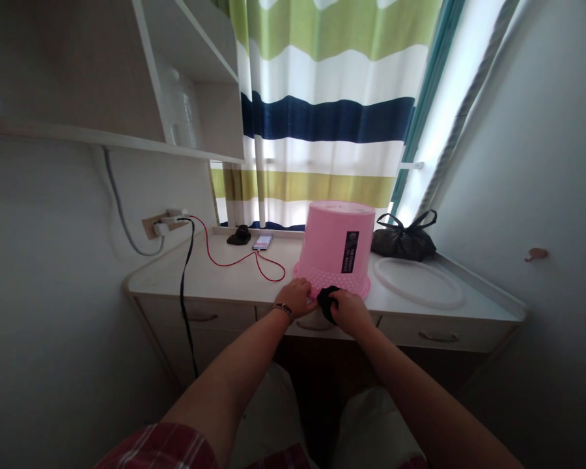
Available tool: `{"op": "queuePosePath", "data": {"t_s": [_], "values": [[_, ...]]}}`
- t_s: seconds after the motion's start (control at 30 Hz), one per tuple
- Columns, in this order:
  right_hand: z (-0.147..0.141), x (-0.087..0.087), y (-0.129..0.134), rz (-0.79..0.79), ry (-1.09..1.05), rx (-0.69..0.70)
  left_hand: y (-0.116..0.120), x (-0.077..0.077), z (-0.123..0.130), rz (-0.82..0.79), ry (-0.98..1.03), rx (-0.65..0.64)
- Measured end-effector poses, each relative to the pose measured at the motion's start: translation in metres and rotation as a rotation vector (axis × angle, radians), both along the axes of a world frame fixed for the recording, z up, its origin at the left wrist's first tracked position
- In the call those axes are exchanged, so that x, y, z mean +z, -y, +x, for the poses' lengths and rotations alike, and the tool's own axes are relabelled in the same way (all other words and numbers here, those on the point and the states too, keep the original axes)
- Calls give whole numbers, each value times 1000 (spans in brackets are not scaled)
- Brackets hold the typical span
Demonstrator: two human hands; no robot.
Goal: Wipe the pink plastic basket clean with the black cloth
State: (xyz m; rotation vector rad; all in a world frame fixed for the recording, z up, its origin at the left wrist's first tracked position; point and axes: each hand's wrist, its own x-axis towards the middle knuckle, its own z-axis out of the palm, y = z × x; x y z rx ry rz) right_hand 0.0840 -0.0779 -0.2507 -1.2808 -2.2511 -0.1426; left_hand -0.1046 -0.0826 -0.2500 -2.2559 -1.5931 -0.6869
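Observation:
A pink garbage bin (325,238) stands upside down near the front edge of the white desk (224,277), its rim down and a black label facing me. My left hand (297,297) is at the front of the rim, with its fingers curled over the pink edge. Just right of it, my right hand (349,311) is closed on a bunched black cloth or bag (327,303), which touches the rim and hangs over the desk's edge. The fingertips of my right hand are partly hidden by the black material.
A white ring (387,286) lies right of the bin, before a tied black bag (404,243). At the back left are a small black item (239,235) and a phone (262,243) on a red cable. A black cord (182,286) hangs over the desk's left front.

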Motion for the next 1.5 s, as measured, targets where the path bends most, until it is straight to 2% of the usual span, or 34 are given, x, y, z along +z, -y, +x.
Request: {"op": "queuePosePath", "data": {"t_s": [0.13, 0.27, 0.37, 0.5, 0.77, 1.0, 1.2, 1.5], "values": [[28, 6, -9, -25, 2, -57, 1, 0, -1, 21, 18, -6], [44, 8, -17, 21, 14, -65, -1, -2, -1, 37, 4, -31], [46, 4, -19, 34, -2, -101, -2, -1, -1, 25, -23, -37], [51, -7, -22, 68, -76, -82, -2, 1, 3, 21, -66, -29], [73, -21, -45, 154, -143, -123, -4, 0, 6, 18, -80, -25], [61, -28, -34, 269, -161, -127, -5, -3, 5, 61, -69, -44], [52, -28, -24, 266, -171, -121, -3, 0, 7, 84, -90, -97], [13, -34, -14, 252, -240, -144, -4, 0, 9, 94, -89, -89]]}}
